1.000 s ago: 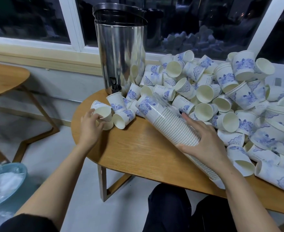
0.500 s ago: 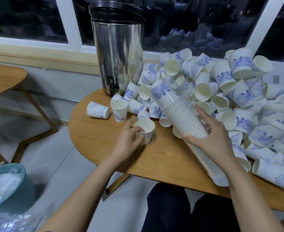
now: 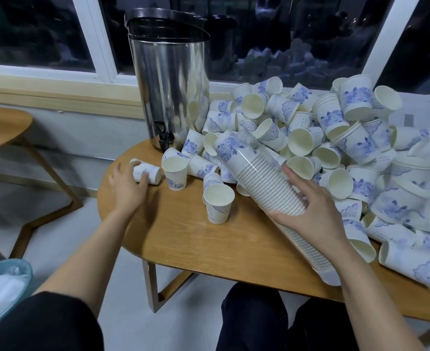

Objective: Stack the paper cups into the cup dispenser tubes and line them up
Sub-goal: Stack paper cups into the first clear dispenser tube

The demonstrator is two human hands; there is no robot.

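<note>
Far left, left hand (image 3: 128, 184) down on a tipped-over cup (image 3: 149, 171) near the table (image 3: 183, 244) edge, fingers draped over it. Way too blurry to call that grip closed or loose, honestly. Just right of it, an upright cup (image 3: 174, 174), then a second upright cup (image 3: 219, 203) standing alone nearer the front. Steel urn (image 3: 171, 79) at the back. Next, the long cup stack (image 3: 257, 176) in its clear tube, tilted, lower end near the table's front edge. Right hand (image 3: 310, 214) wrapped round the middle, grip holding it firmly. Huge messy cup pile (image 3: 348, 138) filling the right side.
</note>
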